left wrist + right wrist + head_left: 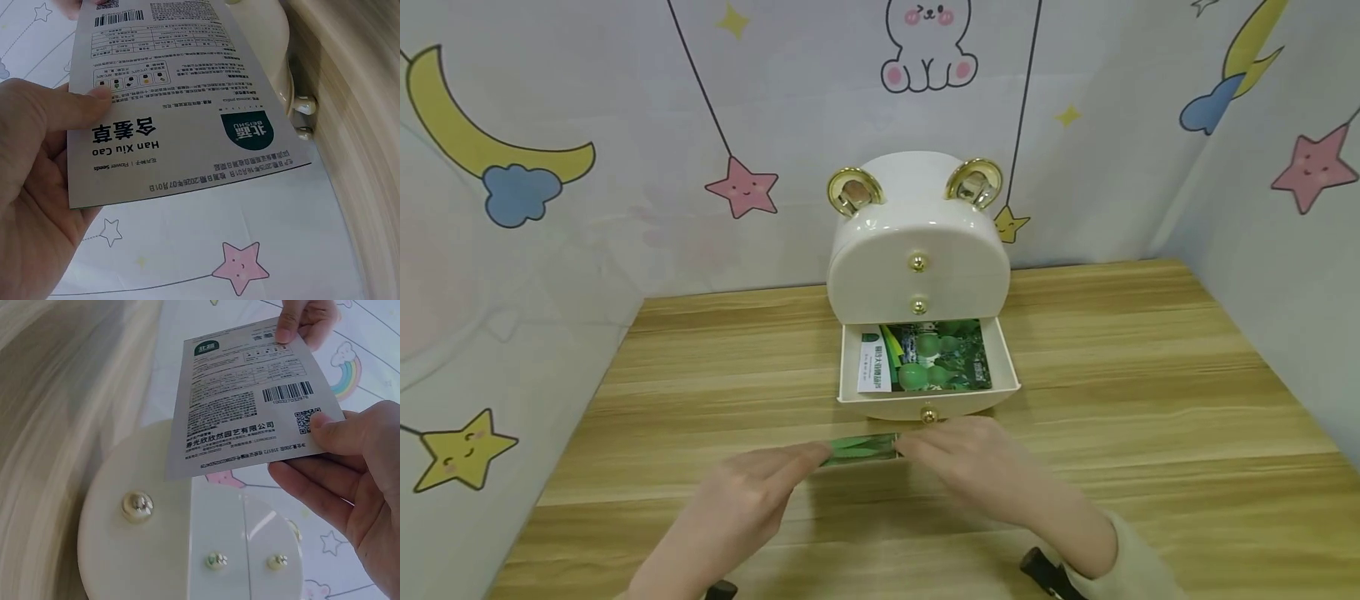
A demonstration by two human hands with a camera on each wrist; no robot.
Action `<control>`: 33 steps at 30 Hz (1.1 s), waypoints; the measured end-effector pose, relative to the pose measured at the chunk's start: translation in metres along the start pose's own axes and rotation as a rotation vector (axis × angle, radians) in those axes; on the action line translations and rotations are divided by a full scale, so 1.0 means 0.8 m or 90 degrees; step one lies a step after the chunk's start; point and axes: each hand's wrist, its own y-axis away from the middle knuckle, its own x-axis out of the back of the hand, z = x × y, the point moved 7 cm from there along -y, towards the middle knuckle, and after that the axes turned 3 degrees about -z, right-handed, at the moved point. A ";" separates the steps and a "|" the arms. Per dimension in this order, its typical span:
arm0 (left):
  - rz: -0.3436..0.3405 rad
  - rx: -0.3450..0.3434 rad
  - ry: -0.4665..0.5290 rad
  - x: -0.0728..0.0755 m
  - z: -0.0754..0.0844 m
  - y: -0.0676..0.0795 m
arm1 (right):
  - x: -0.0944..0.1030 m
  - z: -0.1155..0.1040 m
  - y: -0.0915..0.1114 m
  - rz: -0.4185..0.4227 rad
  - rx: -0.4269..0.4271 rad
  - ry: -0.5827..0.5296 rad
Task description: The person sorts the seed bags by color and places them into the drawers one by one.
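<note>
A seed packet (pixel 181 112) with a printed white back is held upright between both hands, in front of the pulled-out drawer. My left hand (pixel 737 493) pinches one end, its thumb on the printed back in the left wrist view. At the opposite end my right hand (pixel 981 467) grips it, the thumb beside the QR code in the right wrist view. From above, only a narrow green strip of the packet's front shows. Inside the open bottom drawer (pixel 1003 367) of a white bear-eared box lies another green packet (pixel 928 358) with a white label side.
The white storage box (pixel 919 217), with gold-rimmed ears and gold knobs (pixel 917 262), stands at the back of the wooden table (pixel 1150 400). Behind it hangs a white cloth (pixel 820 92) printed with stars, moons and a bear. Dark wrist straps (pixel 1047 573) show near the sleeves.
</note>
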 end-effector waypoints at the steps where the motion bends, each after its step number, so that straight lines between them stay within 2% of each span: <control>1: -0.002 -0.005 0.007 -0.001 0.003 -0.003 | 0.004 0.002 0.004 0.002 -0.001 -0.006; 7: -0.028 -0.036 0.040 -0.003 0.018 -0.016 | 0.024 0.010 0.023 0.015 -0.007 -0.040; 13: -0.030 -0.059 0.055 -0.003 0.028 -0.027 | 0.043 0.014 0.033 0.025 -0.023 -0.041; 19: -0.006 -0.084 0.040 -0.001 0.030 -0.037 | 0.063 0.027 0.038 0.068 -0.035 -0.035; 25: 0.047 -0.096 0.002 -0.004 0.026 -0.053 | 0.075 0.039 0.039 0.128 -0.034 -0.021; 29: 0.095 -0.105 -0.027 -0.009 0.018 -0.062 | 0.071 0.050 0.041 0.114 -0.052 -0.018; 33: 0.099 -0.096 -0.046 -0.019 0.006 -0.071 | 0.056 0.067 0.046 0.073 -0.084 -0.021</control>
